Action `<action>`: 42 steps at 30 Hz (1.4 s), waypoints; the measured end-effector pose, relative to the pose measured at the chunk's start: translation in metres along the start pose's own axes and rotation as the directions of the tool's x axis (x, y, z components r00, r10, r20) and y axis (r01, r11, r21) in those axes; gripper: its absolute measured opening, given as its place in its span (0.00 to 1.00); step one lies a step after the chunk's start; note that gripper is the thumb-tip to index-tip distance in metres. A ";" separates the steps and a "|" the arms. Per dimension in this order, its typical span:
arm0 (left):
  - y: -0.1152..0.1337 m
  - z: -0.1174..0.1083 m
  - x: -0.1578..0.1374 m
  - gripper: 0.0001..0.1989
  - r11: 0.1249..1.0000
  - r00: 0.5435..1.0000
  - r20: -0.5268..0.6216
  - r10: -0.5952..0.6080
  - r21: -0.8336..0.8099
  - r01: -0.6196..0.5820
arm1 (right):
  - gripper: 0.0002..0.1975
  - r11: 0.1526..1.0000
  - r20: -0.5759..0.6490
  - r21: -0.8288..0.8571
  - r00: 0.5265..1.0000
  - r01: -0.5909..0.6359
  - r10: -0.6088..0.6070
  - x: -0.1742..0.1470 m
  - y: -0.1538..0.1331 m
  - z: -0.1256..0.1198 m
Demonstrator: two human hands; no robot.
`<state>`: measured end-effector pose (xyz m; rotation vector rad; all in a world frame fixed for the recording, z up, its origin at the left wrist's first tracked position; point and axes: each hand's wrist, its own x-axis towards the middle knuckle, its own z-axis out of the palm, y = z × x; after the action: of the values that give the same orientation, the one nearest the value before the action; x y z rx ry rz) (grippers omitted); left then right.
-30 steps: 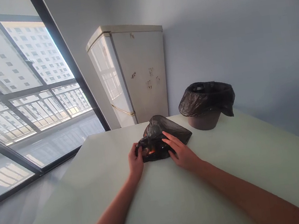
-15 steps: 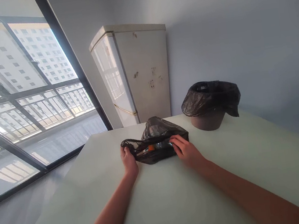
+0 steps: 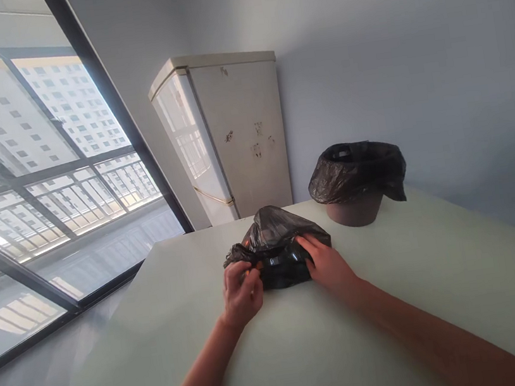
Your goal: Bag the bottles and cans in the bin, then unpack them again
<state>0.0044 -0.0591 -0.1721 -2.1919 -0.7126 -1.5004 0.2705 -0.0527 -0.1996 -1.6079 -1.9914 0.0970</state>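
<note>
A thin black plastic bag (image 3: 279, 231) lies bunched on the pale table (image 3: 279, 349), with a bulky load inside. Small orange patches show at its left end, and something shiny and rounded lies at the front; I cannot tell what it is. My left hand (image 3: 243, 292) is closed on the gathered left end of the bag, fingers curled. At the right side, my right hand (image 3: 329, 265) grips the bag, its fingers on top and the thumb at the lower edge. The right fingertips sit partly among the folds.
A brown bin (image 3: 354, 211) lined with another black bag (image 3: 379, 169) stands at the table's back right, near the wall. Behind the table is a white fridge (image 3: 241, 112) with worn marks. A dark-framed glass door (image 3: 59, 233) fills the left.
My left hand has moved right and slightly toward me, drawing the bag's left end inward. The bag's opening has narrowed, hiding most of the orange-labelled item. My right hand has stayed at the right side.
</note>
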 end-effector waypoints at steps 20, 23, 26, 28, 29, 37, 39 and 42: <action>-0.023 0.026 -0.023 0.24 0.684 0.572 0.430 -0.699 0.166 0.711 | 0.35 0.993 0.163 -0.103 0.983 -0.065 0.081 -0.001 -0.006 -0.011; -0.022 0.028 -0.028 0.35 0.637 0.497 0.479 -0.724 0.185 0.749 | 0.27 0.991 0.116 -0.111 0.989 -0.074 0.087 -0.001 -0.008 -0.013; -0.023 0.030 -0.031 0.41 0.631 0.473 0.506 -0.721 0.197 0.751 | 0.19 0.997 0.135 -0.069 0.989 -0.044 0.053 -0.002 -0.006 -0.013; -0.023 0.031 -0.032 0.41 0.648 0.495 0.514 -0.701 0.169 0.742 | 0.16 0.998 0.143 -0.046 0.989 -0.034 0.040 -0.002 -0.005 -0.013; -0.023 0.031 -0.032 0.41 0.660 0.513 0.512 -0.689 0.151 0.736 | 0.14 0.999 0.142 -0.041 0.989 -0.036 0.042 -0.002 -0.005 -0.013; -0.019 0.031 -0.030 0.37 0.702 0.563 0.516 -0.645 0.109 0.704 | 0.09 0.961 -0.240 0.275 0.966 -0.024 0.092 0.002 -0.013 -0.046; -0.018 0.029 -0.028 0.36 0.712 0.568 0.527 -0.633 0.108 0.694 | 0.10 0.925 -0.377 0.380 0.912 -0.007 0.162 0.002 -0.015 -0.052; -0.017 0.028 -0.027 0.36 0.717 0.561 0.545 -0.623 0.112 0.688 | 0.13 0.869 -0.500 0.494 0.804 -0.040 0.321 0.003 -0.012 -0.056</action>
<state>0.0067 -0.0345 -0.2065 -2.6295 -1.8714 -1.1647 0.2862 -0.0697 -0.1474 -1.3072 -1.2228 0.1356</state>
